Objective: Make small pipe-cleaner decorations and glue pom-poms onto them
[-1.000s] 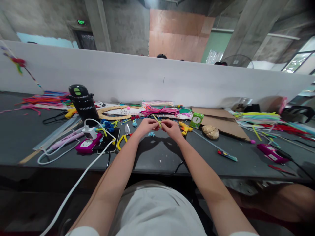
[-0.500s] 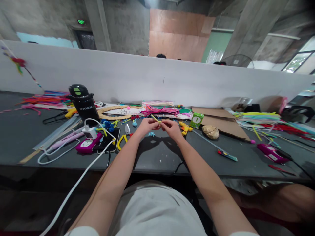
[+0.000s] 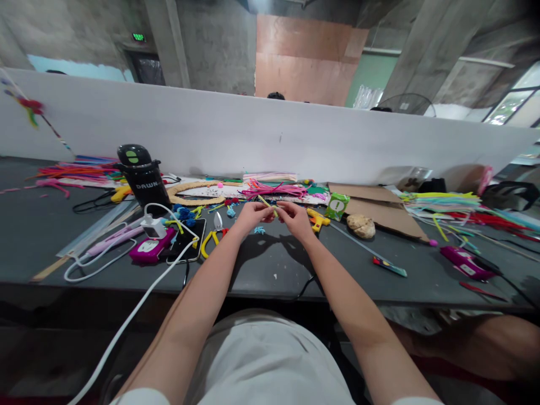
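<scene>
Between my two hands, over the middle of the grey table, is a thin yellow-green stem [image 3: 264,201], its upper end pointing up and left. My left hand [image 3: 254,217] pinches it with thumb and fingers. My right hand [image 3: 295,218] has its fingertips closed on the stem's lower end, near my left fingertips. Small light blue pieces [image 3: 259,230] lie on the table below my left hand. Yellow-handled pliers [image 3: 210,241] rest left of my hands, and a yellow glue gun [image 3: 318,220] lies just right of them.
A black bottle [image 3: 143,183], a white charger [image 3: 153,226] with cables and a phone [image 3: 189,244] stand or lie at left. Pink pipe cleaners [image 3: 276,190] lie behind my hands. At right are a green box [image 3: 337,206], a bread-like lump [image 3: 361,226] and cardboard [image 3: 386,216].
My fingertips have drawn slightly apart, and my right fingers have shifted a little. More of the yellow-green stem's lower end shows between them.
</scene>
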Demonstrator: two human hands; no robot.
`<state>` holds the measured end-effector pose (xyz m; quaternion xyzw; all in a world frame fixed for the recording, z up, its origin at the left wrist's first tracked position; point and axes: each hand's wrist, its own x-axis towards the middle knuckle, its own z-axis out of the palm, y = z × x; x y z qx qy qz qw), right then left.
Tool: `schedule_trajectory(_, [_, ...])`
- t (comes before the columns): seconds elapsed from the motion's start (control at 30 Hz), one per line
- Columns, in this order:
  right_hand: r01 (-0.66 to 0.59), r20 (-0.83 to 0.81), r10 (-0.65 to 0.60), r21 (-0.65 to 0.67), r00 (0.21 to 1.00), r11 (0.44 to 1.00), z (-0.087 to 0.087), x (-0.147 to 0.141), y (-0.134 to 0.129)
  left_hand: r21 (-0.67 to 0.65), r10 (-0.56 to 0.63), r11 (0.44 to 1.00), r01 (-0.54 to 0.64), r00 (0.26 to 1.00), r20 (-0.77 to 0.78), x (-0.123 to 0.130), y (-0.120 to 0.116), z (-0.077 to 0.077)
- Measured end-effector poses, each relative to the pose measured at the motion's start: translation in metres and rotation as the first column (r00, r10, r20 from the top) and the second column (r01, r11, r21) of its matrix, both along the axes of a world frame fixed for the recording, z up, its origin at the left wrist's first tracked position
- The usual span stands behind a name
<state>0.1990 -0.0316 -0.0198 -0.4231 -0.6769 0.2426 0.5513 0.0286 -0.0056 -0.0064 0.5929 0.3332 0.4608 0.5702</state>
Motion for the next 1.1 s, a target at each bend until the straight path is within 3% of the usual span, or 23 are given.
schedule_trajectory(0.3, [0.062,0.111,-0.074,0.102,0.991,0.993,0.002,-0.005,-0.006,0.046,0.021,0.999,-0.021,1.000,0.015,0.002,0.001,-0.002])
schedule_trajectory(0.5, [0.026,0.109,-0.041,0.136,0.993,0.990,0.000,-0.005,-0.005,0.054,0.032,0.998,-0.034,0.999,0.035,0.003,0.002,-0.005])
schedule_trajectory(1.1, [-0.003,0.151,-0.015,0.121,0.988,0.993,0.003,-0.006,-0.008,-0.020,0.094,0.996,-0.092,0.982,0.164,0.004,0.001,-0.004])
